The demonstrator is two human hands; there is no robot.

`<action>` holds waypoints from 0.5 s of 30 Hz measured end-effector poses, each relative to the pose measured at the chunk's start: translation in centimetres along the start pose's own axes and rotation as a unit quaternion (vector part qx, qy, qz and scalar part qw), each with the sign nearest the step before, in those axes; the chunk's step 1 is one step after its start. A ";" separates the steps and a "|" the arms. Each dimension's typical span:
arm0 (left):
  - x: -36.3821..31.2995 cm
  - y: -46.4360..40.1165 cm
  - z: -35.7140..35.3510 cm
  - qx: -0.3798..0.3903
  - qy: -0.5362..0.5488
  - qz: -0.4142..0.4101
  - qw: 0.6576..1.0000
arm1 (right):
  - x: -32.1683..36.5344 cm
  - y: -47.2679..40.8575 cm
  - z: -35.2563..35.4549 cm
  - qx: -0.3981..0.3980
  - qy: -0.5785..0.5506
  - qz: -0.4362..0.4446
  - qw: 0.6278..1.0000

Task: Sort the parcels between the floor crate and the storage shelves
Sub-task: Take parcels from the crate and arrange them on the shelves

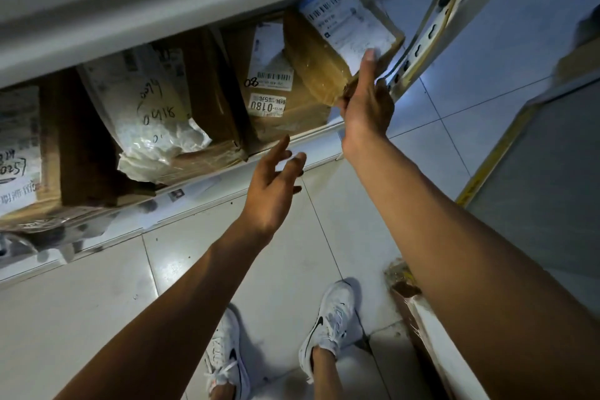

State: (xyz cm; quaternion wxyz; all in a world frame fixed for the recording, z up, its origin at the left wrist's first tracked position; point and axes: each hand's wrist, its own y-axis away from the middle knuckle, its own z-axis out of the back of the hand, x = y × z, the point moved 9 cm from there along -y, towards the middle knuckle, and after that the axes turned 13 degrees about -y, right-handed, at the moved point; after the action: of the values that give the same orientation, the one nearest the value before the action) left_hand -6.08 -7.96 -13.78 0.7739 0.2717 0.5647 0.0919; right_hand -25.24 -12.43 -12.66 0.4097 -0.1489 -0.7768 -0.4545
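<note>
We see the right hand (365, 101) gripping the tilted brown parcel (319, 65) at its near corner, at the shelf's (311, 140) right end, while the left hand (276, 178), fingers spread and holding nothing, waits below-left.

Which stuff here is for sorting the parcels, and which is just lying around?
For the job: the brown box held by the right hand; the open left hand; the 0180 box; the white bag parcel; the shelf.
Just there: white shoes, floor tiles.
</note>
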 end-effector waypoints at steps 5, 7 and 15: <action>2.9 0.6 0.7 0.010 0.003 0.030 1.000 | 0.3 -1.8 -1.1 -0.051 -0.040 0.007 0.998; 3.5 0.8 1.0 0.013 0.004 0.038 0.999 | 0.0 -2.4 -1.4 -0.057 -0.046 -0.001 0.997; 4.7 0.4 2.4 0.009 0.004 0.067 0.998 | -3.6 -4.7 1.3 -0.080 0.108 -0.069 0.988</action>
State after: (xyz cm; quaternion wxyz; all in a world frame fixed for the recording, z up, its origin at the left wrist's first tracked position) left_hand -2.15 -6.26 -16.90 0.7614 0.3158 0.5488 0.1393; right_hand -26.46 -13.41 -18.46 0.4460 -0.0773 -0.6971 -0.5561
